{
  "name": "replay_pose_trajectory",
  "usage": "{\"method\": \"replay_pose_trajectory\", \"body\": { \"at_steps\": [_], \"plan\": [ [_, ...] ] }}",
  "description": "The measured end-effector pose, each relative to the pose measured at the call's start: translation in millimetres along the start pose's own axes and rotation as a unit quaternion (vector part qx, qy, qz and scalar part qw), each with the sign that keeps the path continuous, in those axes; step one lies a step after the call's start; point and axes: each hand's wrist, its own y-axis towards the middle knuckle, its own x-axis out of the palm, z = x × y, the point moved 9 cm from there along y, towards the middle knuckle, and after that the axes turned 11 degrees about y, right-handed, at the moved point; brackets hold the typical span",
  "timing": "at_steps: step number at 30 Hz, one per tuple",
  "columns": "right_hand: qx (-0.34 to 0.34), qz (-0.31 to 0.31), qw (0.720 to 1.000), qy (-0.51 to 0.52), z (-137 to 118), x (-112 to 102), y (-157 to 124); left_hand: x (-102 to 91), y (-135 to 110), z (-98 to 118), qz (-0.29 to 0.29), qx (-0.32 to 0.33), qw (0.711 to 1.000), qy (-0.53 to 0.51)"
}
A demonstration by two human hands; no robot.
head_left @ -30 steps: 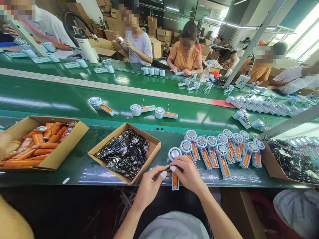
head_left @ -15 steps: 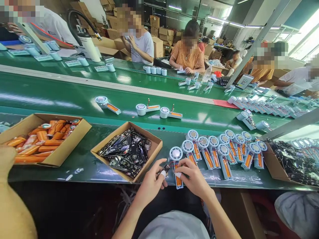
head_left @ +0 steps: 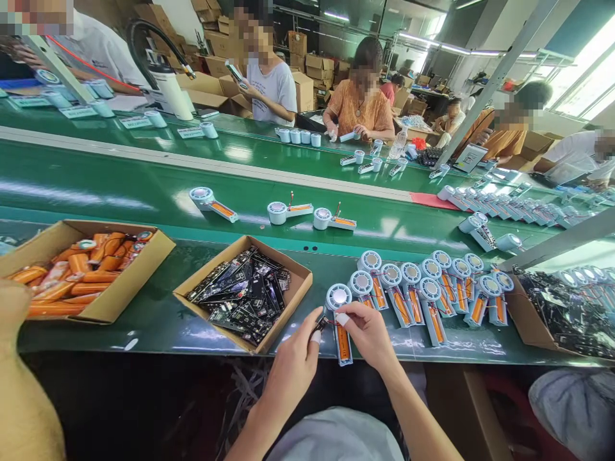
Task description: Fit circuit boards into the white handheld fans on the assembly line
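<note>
My left hand (head_left: 300,349) pinches a small black circuit board (head_left: 319,325) beside the unit in front of me. That unit is a pale blue housing with a round, silver-centred head (head_left: 339,296) and an orange battery (head_left: 343,342) in its handle, lying at the bench edge. Over the top of the handle, my right hand (head_left: 368,333) is closed on a thin red wire (head_left: 330,321) running toward the board. White covers show on fingertips of both hands; the wire's end is hidden. Several similar housings (head_left: 430,289) lie just right of my right hand.
Left of my hands is a cardboard box (head_left: 300,296) of black circuit boards; farther left, another box (head_left: 161,250) of orange batteries, near a co-worker's arm (head_left: 29,384). Housings sit on the green conveyor (head_left: 120,173). At right is another box of boards (head_left: 533,320).
My right hand has moved slightly left and up, closer to my left hand. The board has turned in my left fingers. Housings on the conveyor have shifted a little right.
</note>
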Motion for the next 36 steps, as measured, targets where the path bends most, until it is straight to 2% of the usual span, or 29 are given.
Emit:
{"method": "replay_pose_trajectory", "body": {
  "at_steps": [3, 6, 9, 14, 17, 20, 23, 25, 28, 31, 33, 36],
  "plan": [
    [-0.069, -0.019, 0.989, -0.130, -20, 7, -2, -0.3, 1, -9, 0.012, -0.061, 0.996, -0.071],
    [-0.111, -0.041, 0.969, -0.218, -32, 16, -4, -1.2, 2, -7, 0.011, -0.075, 0.990, -0.121],
    [-0.108, -0.047, 0.954, -0.276, -33, 22, -5, -4.4, 0, -2, 0.037, -0.062, 0.989, -0.128],
    [-0.098, -0.016, 0.915, -0.391, -31, 34, -13, -8.4, -11, 6, 0.147, -0.014, 0.986, -0.076],
    [-0.104, -0.005, 0.900, -0.422, -31, 37, -16, -7.1, -16, 9, 0.176, 0.010, 0.982, -0.068],
    [-0.117, -0.044, 0.924, -0.361, -30, 35, -11, -5.5, -11, 3, 0.141, 0.000, 0.985, -0.101],
    [-0.120, -0.080, 0.956, -0.254, -30, 26, -2, -2.7, 1, -6, 0.058, -0.035, 0.982, -0.175],
    [-0.118, -0.093, 0.967, -0.205, -30, 20, 2, -2.6, 7, -9, 0.012, -0.049, 0.974, -0.220],
    [-0.109, -0.111, 0.976, -0.154, -29, 20, 4, -5.8, 13, -9, -0.019, -0.042, 0.968, -0.248],
    [-0.090, -0.097, 0.982, -0.132, -26, 18, 4, -7.4, 15, -8, -0.025, -0.034, 0.966, -0.256],
    [-0.094, -0.086, 0.982, -0.141, -26, 17, 3, -5.4, 16, -11, -0.028, -0.048, 0.962, -0.267],
    [-0.121, -0.112, 0.973, -0.161, -25, 19, 3, 2.8, 15, -16, -0.049, -0.094, 0.951, -0.290]
  ]
}}
